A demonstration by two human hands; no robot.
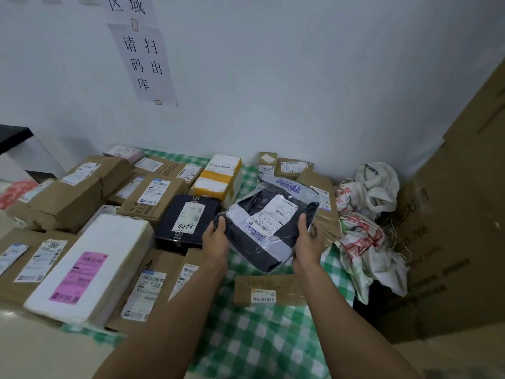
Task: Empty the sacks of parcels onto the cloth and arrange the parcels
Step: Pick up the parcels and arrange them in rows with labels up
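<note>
A grey plastic mailer parcel (pixel 269 228), label up, is gripped at its two side edges by the left hand (pixel 216 237) and the right hand (pixel 307 243), fingers curled round it. It is held, apparently lifted clear, over the middle of the green checked cloth (pixel 259 343). Cardboard parcels (pixel 68 198) are packed on the cloth's left part, and crumpled woven sacks (pixel 363 242) are heaped at its right edge.

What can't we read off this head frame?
Head view: label text on the grey mailer bag is too small and blurred.
Fingers of the left hand and right hand under the bag: hidden by it.
Crumpled sacks: folds hide any contents.
Large cardboard box: cut off by right edge.
</note>
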